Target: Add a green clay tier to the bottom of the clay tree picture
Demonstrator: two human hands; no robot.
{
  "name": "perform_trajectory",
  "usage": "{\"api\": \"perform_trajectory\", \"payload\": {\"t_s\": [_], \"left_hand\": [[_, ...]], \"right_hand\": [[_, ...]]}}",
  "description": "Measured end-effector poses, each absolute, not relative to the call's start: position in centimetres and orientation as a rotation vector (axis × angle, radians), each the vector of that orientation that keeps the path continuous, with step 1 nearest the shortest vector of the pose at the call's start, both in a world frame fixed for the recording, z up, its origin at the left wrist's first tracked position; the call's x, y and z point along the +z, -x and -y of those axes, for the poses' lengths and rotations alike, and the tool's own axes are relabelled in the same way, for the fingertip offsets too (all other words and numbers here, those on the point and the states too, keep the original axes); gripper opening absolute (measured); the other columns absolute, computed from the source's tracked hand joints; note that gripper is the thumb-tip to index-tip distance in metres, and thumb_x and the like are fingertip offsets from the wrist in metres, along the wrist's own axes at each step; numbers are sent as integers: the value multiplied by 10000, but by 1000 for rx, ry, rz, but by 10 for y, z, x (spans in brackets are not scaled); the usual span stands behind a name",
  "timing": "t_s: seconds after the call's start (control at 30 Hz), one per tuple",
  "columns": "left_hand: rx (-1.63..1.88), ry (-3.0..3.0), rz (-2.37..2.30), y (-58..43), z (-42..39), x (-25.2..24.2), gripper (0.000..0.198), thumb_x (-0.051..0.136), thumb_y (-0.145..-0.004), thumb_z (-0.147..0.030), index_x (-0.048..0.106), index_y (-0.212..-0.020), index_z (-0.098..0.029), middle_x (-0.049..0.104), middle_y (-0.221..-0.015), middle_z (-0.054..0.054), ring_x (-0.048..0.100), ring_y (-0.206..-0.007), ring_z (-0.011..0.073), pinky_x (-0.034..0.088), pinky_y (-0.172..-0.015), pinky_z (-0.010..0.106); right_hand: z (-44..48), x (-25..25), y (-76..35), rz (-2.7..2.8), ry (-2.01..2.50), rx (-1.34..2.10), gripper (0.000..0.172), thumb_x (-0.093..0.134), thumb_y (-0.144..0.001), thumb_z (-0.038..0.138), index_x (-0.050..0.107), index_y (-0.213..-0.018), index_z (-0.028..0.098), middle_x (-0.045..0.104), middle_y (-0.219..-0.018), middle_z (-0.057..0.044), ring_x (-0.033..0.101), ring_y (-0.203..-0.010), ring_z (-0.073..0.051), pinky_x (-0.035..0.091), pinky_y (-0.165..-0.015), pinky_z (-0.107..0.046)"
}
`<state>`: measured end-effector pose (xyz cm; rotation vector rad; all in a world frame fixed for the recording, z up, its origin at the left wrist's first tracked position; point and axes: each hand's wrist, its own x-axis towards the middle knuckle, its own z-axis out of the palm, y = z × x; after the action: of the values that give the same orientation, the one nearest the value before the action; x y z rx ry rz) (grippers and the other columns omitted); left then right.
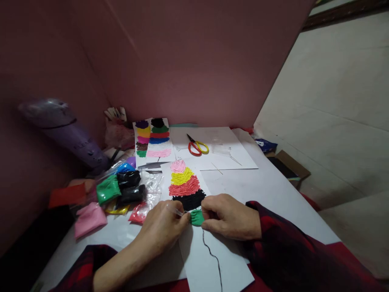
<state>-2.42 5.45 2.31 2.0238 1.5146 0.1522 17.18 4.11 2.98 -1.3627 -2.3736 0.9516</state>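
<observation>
Plainly, we start at the near end, where the white card [203,271] with its wavy dark line [219,271] reaches past the near edge of the white bench [267,202]; the right sleeve [273,235] catching that corner could drag it askew. Farther in, our left hand [161,225] has its fingers closed on a slim clear tool [174,209], beside the left edge of the green clay [197,218]. This lies on the card between both hands, partly grooved; pressing too deep, we judge, could tear its strands or mark the card. Our right hand [229,217] rests its fingers at the clay's right edge, though we cannot tell whether they pinch it; a heavy thumb might flatten that side. To the left, a bag of red clay [138,215] lies near enough to be nudged. Just beyond the green sits the black band [190,199], which the right knuckles could smudge. Farther still, the scissors [193,141] lie well apart, posing little risk.
</observation>
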Motion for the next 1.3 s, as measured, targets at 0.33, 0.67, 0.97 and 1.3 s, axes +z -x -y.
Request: {"api": "perform_trajectory", "payload": {"t_s": [0.33, 0.67, 0.97, 1.3], "left_hand": [[192, -1998, -1455, 28, -59, 20, 207, 498, -746, -310, 529, -589, -180, 504, -559, 11, 439, -556, 144, 252, -497, 250], [208, -1980, -1458, 35, -63, 18, 185, 507, -707, -298, 497, -562, -184, 465, -528, -4, 413, -509, 124, 222, -458, 239], [118, -2007, -1495, 43, -69, 32, 162, 474, -690, -253, 527, -560, -171, 499, -530, -6, 451, -501, 118, 239, -450, 228], [334, -1684, -1319, 33, -64, 27, 248, 507, -744, -392, 512, -623, -175, 398, -460, -56, 390, -427, 100, 233, -407, 215]], "right_hand": [[-42, 30, -173, 2393, 1393, 968, 157, 644, -736, 149, 514, -650, 168, 506, -653, 41, 426, -583, -89, 292, -544, -205], [-41, 31, -172, 2367, 1412, 984, 170, 643, -731, 127, 506, -637, 164, 496, -639, 43, 408, -580, -85, 274, -542, -213], [-41, 31, -172, 2365, 1410, 1002, 180, 643, -728, 131, 496, -631, 162, 496, -635, 46, 408, -581, -83, 269, -544, -213], [-43, 34, -175, 2407, 1363, 1035, 131, 626, -746, 131, 527, -664, 158, 506, -640, 37, 417, -587, -87, 281, -550, -213]]}}
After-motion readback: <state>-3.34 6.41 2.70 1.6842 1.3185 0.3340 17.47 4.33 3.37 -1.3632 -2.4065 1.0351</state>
